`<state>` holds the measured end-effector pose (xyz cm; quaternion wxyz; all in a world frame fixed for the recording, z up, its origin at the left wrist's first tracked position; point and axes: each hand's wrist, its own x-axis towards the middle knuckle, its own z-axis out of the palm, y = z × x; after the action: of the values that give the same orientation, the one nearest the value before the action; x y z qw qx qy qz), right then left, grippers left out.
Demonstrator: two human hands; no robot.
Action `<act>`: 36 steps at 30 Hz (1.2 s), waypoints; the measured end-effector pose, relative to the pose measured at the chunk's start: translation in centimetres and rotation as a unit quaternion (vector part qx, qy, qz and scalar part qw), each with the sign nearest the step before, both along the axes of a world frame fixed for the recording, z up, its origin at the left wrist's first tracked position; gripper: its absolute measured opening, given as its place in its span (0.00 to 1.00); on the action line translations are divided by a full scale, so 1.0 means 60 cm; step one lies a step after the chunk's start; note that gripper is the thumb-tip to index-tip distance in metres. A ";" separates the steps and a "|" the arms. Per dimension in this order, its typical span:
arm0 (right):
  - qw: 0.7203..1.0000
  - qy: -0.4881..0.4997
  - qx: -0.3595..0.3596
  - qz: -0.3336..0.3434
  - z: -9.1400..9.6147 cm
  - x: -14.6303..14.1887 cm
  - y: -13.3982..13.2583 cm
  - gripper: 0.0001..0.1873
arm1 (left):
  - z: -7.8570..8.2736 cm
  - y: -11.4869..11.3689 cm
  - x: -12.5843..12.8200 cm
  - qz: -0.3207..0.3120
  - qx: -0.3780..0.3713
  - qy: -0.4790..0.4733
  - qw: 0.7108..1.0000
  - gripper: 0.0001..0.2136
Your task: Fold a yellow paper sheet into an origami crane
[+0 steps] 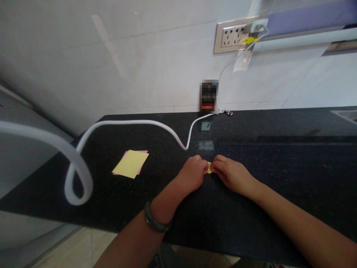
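Observation:
Between my two hands is a small piece of yellow paper [209, 168], mostly covered by the fingers. My left hand [193, 172] is closed on its left side, a dark bangle around that wrist. From the right, my right hand [231, 173] pinches the paper's other edge. Both hands rest low over the dark countertop [167, 208]. Off to the left lie a square yellow sheet [131, 163] and, under it and turned a little, a pink sheet [144, 151].
A white cable [134, 122] runs across the counter and loops close to the camera at left. Against the tiled wall [156, 67] leans a phone-like device [209, 96], its screen blurred. Above it, a charger [257, 26] is plugged into a socket panel [230, 36].

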<state>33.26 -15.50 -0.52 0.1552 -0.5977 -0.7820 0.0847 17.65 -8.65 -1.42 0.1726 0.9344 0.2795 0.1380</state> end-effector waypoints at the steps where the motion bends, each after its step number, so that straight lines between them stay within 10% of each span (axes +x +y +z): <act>1: 1.000 0.006 0.000 0.000 0.001 0.000 -0.001 0.10 | -0.001 0.000 0.000 0.001 0.002 -0.001 1.000 0.07; 36: 0.996 0.062 -0.051 -0.030 0.001 0.000 0.012 0.10 | 0.000 -0.008 0.009 0.023 0.011 0.021 0.999 0.07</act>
<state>33.26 -14.77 -0.43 0.1752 -0.6214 -0.7474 0.1565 18.21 -9.15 -1.44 0.1531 0.9323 0.3028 0.1255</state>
